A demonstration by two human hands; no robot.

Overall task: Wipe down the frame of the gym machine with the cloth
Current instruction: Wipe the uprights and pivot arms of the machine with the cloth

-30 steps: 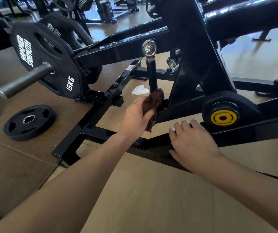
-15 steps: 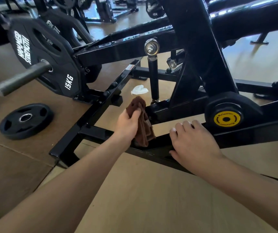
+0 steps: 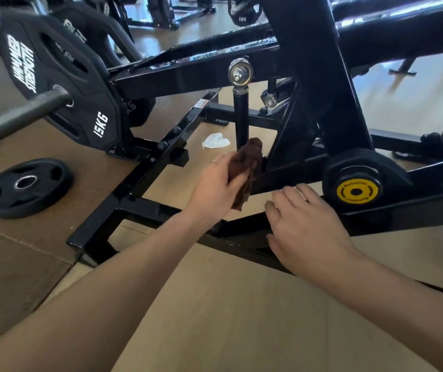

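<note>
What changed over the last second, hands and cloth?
The left hand, gripping the brown cloth, dropped down and toward the person along the black steel frame, then came back up to the foot of the black upright rod. The right hand stayed resting on the lower bar, and the crumpled white tissue stayed put.

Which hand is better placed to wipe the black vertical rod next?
Left. The left hand grips the brown cloth at the base of the black vertical rod; the right hand rests on the frame, clothless.
</note>
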